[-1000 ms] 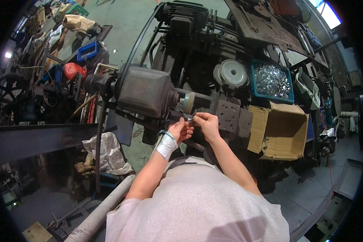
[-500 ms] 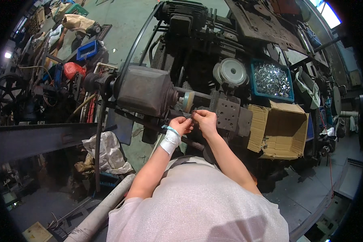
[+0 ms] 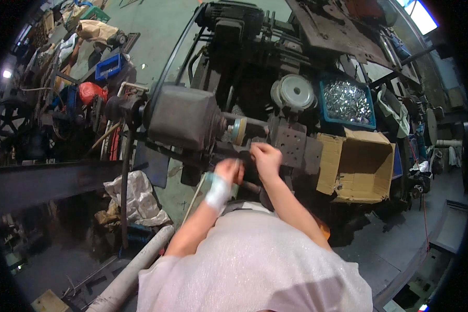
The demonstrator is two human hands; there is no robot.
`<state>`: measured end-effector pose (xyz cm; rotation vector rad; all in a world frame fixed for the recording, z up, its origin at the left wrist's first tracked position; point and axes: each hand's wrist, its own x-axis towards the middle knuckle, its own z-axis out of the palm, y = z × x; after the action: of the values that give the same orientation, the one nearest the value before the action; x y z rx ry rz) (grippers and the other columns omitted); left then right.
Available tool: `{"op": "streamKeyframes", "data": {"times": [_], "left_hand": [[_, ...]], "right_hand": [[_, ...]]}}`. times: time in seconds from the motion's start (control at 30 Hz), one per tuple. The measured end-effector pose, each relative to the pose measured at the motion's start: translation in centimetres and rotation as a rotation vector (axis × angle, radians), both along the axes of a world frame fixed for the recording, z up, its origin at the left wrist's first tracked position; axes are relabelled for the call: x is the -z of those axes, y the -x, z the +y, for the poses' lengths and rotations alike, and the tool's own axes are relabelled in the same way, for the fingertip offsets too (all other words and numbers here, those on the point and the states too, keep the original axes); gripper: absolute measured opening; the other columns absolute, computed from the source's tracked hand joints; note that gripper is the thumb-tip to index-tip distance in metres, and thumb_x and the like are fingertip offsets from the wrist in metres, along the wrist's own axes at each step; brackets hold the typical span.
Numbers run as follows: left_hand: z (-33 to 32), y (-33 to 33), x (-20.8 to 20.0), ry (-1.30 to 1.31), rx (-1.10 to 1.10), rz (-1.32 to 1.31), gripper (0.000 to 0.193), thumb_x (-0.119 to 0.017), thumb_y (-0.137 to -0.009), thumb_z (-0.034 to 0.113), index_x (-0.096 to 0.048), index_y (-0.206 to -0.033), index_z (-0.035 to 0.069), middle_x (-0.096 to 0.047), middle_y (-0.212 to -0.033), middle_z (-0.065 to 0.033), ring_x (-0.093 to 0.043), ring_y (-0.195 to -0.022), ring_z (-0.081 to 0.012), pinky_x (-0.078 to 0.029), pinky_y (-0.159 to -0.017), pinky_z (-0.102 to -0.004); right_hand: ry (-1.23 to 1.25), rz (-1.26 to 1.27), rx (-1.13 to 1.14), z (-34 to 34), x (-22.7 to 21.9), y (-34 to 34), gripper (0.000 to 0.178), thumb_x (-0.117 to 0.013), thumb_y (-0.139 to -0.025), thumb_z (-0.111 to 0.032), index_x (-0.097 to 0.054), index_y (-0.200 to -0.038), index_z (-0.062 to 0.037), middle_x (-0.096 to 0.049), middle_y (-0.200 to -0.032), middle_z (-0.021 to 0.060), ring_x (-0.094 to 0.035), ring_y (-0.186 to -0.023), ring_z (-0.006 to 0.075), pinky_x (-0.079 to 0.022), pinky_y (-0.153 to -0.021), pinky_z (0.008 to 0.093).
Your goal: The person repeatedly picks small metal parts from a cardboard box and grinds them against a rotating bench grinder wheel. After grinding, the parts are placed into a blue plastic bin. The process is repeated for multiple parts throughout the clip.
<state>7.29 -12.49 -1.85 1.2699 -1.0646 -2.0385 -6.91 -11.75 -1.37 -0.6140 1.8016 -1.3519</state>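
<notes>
My left hand (image 3: 229, 170), smeared by motion, hangs in front of the machine, with a white wrap (image 3: 218, 192) round its wrist. Whether it holds anything is too blurred to tell. To its right, my right hand (image 3: 267, 157) is closed, its fingertips pinched together; anything between them is too small to make out. Just beyond both hands, a small round wheel with a pale green and tan rim (image 3: 239, 131) sits on the spindle of the dark gearbox housing (image 3: 183, 118). A drilled metal block (image 3: 290, 145) lies right of my right hand.
A blue crate (image 3: 347, 103) full of small shiny metal parts stands at the back right. Nearer is an open cardboard box (image 3: 366, 169). A round grey metal disc (image 3: 296, 91) sits behind the block. A pale pipe (image 3: 132, 270) slants at lower left.
My hands, close together before, have drawn apart. The left moved down and slightly left; the right stayed near the block, its fingers still closed. The whole view shifted slightly.
</notes>
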Motion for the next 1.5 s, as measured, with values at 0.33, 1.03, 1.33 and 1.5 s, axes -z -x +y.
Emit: {"op": "streamKeyframes", "data": {"times": [0.33,1.03,1.33,1.5], "left_hand": [[5.8,-10.2,-5.8,0.121,-0.202,-0.049,0.015,-0.045,-0.080,-0.001,-0.057,-0.089,-0.004,-0.057,-0.068,-0.0056,-0.050,-0.053,-0.0075,-0.041,-0.048,-0.0196],[10.7,-8.7,5.0,-0.255,-0.213,0.050,0.022,-0.056,-0.083,0.018,-0.054,-0.071,0.000,-0.048,-0.053,-0.0004,-0.042,-0.043,-0.0071,-0.033,-0.039,-0.0209],[17.2,-4.5,6.2,-0.366,-0.475,0.117,0.013,-0.059,-0.081,0.015,-0.056,-0.078,0.002,-0.054,-0.063,-0.0029,-0.051,-0.052,-0.0095,-0.040,-0.044,-0.0203],[22.4,0.0,8.4,-0.308,-0.644,0.147,0.024,-0.061,-0.080,0.022,-0.054,-0.068,0.003,-0.049,-0.053,-0.0022,-0.045,-0.043,-0.0103,-0.033,-0.038,-0.0222]], "right_hand": [[0.210,-0.323,0.276,9.9,-13.2,5.7,0.011,-0.057,-0.080,-0.007,-0.059,-0.087,0.0007,-0.058,-0.068,0.0067,-0.053,-0.056,0.0110,-0.032,-0.036,0.0174],[-0.011,-0.558,0.322,17.8,-10.2,4.1,0.013,-0.057,-0.081,-0.013,-0.056,-0.087,-0.0016,-0.055,-0.068,0.0048,-0.054,-0.059,0.0154,-0.034,-0.036,0.0196],[-0.073,-0.719,0.041,19.0,-8.7,8.9,0.012,-0.054,-0.083,-0.012,-0.053,-0.090,-0.0025,-0.052,-0.070,0.0051,-0.051,-0.062,0.0160,-0.034,-0.035,0.0196],[-0.235,-0.876,-0.042,21.5,-7.5,11.8,0.012,-0.054,-0.081,-0.013,-0.054,-0.089,-0.0032,-0.052,-0.070,0.0050,-0.049,-0.061,0.0167,-0.034,-0.034,0.0201]]}}
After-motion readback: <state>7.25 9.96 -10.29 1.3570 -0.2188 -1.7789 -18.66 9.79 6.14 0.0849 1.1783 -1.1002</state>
